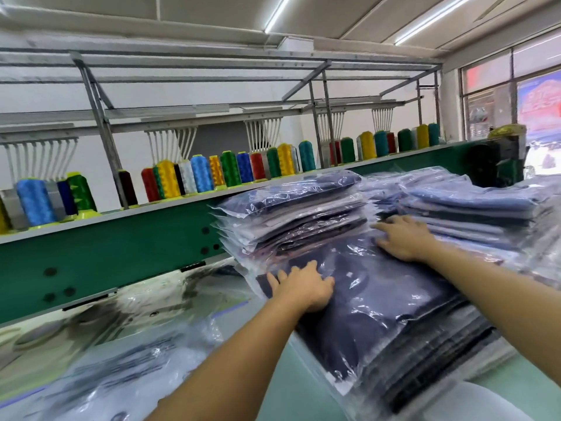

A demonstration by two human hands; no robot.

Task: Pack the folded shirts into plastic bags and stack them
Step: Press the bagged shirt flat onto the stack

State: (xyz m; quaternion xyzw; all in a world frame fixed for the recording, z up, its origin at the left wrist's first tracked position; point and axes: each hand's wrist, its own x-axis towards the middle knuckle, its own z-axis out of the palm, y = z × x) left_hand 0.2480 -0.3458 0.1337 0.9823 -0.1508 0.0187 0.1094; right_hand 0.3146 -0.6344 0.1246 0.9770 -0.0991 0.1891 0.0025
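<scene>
Pressing bagged navy shirt (379, 302) atop near stack (431, 357): right hand (405, 238) flat at far edge, fingers straight; left hand (303, 287) spread on left edge, seemingly not gripping (blur). Soft, light, slippery film; lift by both side edges.

Near stack (440, 354): layers beneath the top bagged shirt (379, 299) show as edges only; count not determinable. Left hand (303, 288) covers part of that shirt's left edge. Loose plastic bags (121, 369), lower left: motion-blurred (contents unreadable). Red sign (540, 104), far right: blurred, cut off by the edge.
</scene>
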